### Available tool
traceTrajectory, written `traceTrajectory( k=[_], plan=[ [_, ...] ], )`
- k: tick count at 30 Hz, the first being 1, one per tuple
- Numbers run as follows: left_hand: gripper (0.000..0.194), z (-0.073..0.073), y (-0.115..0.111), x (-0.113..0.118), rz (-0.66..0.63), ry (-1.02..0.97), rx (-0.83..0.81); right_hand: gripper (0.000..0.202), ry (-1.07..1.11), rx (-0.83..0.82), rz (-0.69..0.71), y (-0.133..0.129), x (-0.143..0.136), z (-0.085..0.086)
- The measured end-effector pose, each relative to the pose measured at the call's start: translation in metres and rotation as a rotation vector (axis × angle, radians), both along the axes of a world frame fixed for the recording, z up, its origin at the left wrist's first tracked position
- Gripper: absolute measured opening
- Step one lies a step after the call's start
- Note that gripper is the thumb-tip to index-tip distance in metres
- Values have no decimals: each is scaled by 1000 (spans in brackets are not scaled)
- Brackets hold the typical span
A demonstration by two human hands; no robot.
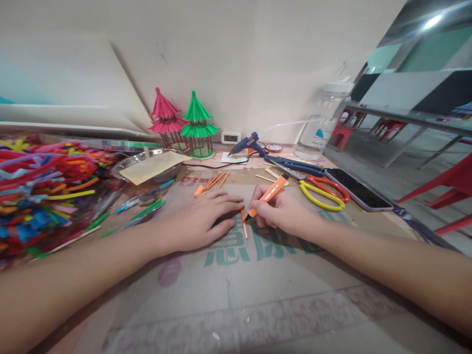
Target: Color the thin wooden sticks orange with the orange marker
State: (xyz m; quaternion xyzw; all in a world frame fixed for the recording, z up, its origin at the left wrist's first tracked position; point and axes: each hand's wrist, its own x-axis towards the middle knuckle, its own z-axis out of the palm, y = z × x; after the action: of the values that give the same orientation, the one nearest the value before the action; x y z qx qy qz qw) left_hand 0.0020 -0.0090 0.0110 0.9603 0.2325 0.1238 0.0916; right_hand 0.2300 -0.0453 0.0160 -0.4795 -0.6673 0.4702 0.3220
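My right hand is closed around an orange highlighter marker, its dark tip pointing down and left. That tip meets a thin wooden stick on the work surface, coloured orange on its upper part and bare wood lower down. My left hand lies flat with its fingers stretched out, the fingertips at the stick's far end; whether they press on it I cannot tell. Beyond my left fingers lie an orange marker cap and several orange sticks. Some plain sticks rest beyond my right hand.
Yellow-and-red-handled scissors and a phone lie at right, near a water bottle. Behind are a blue glue gun, a small clock, and pink and green pagoda models. Pipe cleaners heap at left beside a metal dish.
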Motion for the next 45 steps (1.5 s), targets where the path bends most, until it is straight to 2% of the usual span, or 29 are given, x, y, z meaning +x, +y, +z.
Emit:
traceTrajectory(
  k=[3,10,17,25,36,45],
  plan=[
    [40,0,0,0,10,-6,-3,12,-1,1,-6,0,0,0],
    [41,2,-1,0,-7,-13,-8,11,-15,-57,103,-2,1,4],
    [40,1,-1,0,7,18,0,12,5,-6,4,0,1,1],
    [41,1,-1,0,5,7,-6,11,-10,-35,59,0,2,1],
    [41,1,-1,0,8,-11,-8,11,-11,6,-22,1,2,0],
    [43,1,0,1,-3,20,-4,11,18,-59,172,-5,2,6]
  ],
)
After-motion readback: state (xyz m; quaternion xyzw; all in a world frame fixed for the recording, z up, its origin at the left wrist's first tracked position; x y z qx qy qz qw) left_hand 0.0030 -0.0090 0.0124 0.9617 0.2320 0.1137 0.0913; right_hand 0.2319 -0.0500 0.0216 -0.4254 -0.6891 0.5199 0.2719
